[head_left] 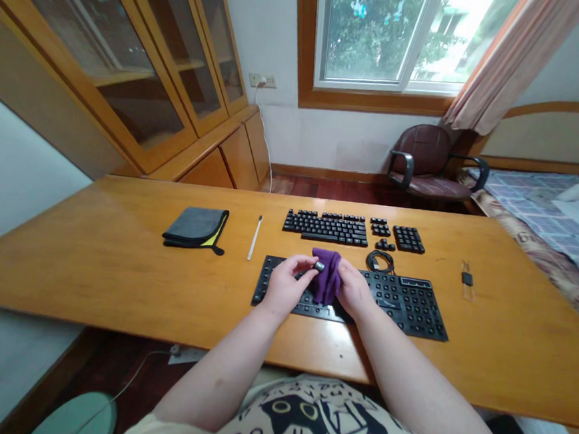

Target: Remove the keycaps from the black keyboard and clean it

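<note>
Between the thumb and fingers of my left hand [285, 283] is a small black keycap [320, 266]. My right hand [355, 288] is closed on a purple cloth [324, 288], which hangs bunched beside the keycap. Both hands are over a black keyboard base [420, 311] with its keycaps off, and they hide its middle. Behind it, the loose black keycaps [331, 227] are laid out in keyboard order in separate blocks. A coiled black cable [379, 261] lies between those blocks and the base.
Left of the keyboard, a white brush [254, 238] and a folded grey cloth [196, 228] with a yellow lining lie on the wooden table [116, 257]. To the right is a wire keycap puller [467, 279]. An office chair [427, 162] stands beyond the table.
</note>
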`<state>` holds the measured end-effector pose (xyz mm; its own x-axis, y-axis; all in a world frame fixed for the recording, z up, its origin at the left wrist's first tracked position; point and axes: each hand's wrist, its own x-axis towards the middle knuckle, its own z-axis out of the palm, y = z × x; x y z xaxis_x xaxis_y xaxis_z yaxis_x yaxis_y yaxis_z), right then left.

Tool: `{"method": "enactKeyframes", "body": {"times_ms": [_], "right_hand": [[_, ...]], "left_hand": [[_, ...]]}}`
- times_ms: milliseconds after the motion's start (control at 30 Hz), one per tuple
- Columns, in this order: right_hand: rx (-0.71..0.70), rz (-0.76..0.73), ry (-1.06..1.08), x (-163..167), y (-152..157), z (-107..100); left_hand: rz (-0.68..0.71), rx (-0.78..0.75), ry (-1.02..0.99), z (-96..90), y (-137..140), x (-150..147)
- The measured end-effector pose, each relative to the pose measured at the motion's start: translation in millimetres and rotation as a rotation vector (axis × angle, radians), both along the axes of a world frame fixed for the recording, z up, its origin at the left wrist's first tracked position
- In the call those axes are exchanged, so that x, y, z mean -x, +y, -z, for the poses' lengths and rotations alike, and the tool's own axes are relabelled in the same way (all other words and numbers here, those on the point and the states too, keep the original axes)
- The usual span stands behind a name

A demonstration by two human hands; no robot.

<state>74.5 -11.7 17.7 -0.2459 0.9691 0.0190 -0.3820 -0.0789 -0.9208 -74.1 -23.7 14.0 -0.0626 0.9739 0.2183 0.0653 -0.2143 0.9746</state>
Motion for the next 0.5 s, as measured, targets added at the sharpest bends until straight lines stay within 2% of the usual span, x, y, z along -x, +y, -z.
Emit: {"method": "enactKeyframes", "body": {"times_ms": [100,200,500], "right_hand": [[0.014,-0.101,0.002,-1,-1,7],[-0.009,-0.102,-0.044,-2,0,13],[-0.096,-0.088,-0.141,-7,3,18]], "left_hand": [[-0.052,0.024,-0.144,3.5,0,-3],[-0.11,0.039,-0.207,4.3,1,-4],[-0.123,0.012,-0.206,4.9,-10,-11]]}}
